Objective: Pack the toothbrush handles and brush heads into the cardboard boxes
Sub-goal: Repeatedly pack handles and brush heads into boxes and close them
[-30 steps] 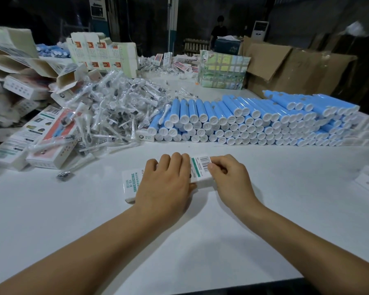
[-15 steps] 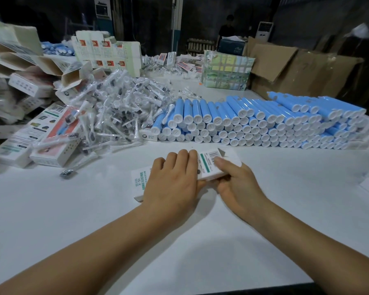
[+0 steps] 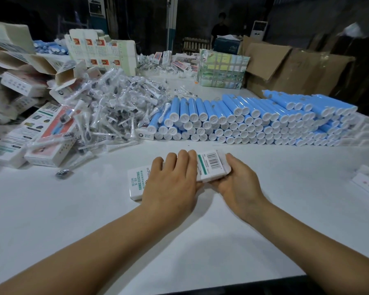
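One flat rectangular cardboard box (image 3: 211,167)

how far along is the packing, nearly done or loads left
Loads left. Done: a few closed boxes lie stacked at the left. In hand: the left hand presses on one white box while the right hand grips its barcode end. Left: the big stack of blue handles and the heap of bagged brush heads.

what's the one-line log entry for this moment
step: handling box | left hand: flat on white box | right hand: grips barcode end | box: on table | blue handles: stacked behind
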`<control>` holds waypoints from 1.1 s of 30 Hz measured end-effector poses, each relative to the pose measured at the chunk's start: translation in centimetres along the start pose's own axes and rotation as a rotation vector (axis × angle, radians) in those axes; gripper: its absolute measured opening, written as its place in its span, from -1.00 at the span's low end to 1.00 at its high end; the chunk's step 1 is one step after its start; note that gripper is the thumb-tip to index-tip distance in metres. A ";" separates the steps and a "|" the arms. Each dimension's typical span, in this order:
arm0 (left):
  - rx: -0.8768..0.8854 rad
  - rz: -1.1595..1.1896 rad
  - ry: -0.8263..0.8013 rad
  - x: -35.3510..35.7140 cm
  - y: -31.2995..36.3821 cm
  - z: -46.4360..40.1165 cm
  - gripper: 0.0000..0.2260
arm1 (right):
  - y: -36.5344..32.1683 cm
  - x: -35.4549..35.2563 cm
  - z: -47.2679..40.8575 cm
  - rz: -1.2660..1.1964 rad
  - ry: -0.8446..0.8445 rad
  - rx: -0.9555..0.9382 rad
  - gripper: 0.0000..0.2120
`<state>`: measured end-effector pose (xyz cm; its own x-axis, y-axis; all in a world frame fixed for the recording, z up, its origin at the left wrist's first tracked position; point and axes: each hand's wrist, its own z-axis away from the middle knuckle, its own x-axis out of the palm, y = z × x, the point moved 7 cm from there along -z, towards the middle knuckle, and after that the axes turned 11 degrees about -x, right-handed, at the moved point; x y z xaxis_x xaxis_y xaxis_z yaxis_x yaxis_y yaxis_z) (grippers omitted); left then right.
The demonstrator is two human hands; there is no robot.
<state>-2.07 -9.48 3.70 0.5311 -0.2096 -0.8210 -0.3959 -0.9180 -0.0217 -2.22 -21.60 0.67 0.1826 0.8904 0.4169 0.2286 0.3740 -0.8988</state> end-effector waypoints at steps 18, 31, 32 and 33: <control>0.071 0.019 0.031 -0.3 0.3 0.4 -0.39 | 0.0 -1.9 -0.2 0.240 0.182 -0.200 -0.71; 0.031 0.097 0.018 -0.3 -0.3 -0.1 -0.35 | 0.1 -0.3 0.6 0.659 -0.040 -0.312 -0.60; 0.033 0.105 0.024 -0.3 -0.3 -0.1 -0.36 | 0.1 -0.3 0.6 0.661 -0.048 -0.310 -0.60; 0.032 0.111 0.033 -0.3 -0.4 -0.1 -0.36 | 0.1 -0.2 0.6 0.649 -0.058 -0.297 -0.59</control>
<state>-1.99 -9.08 3.96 0.5070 -0.3204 -0.8002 -0.4771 -0.8775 0.0490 -2.80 -21.58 0.45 0.3204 0.9248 -0.2051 0.3432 -0.3152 -0.8848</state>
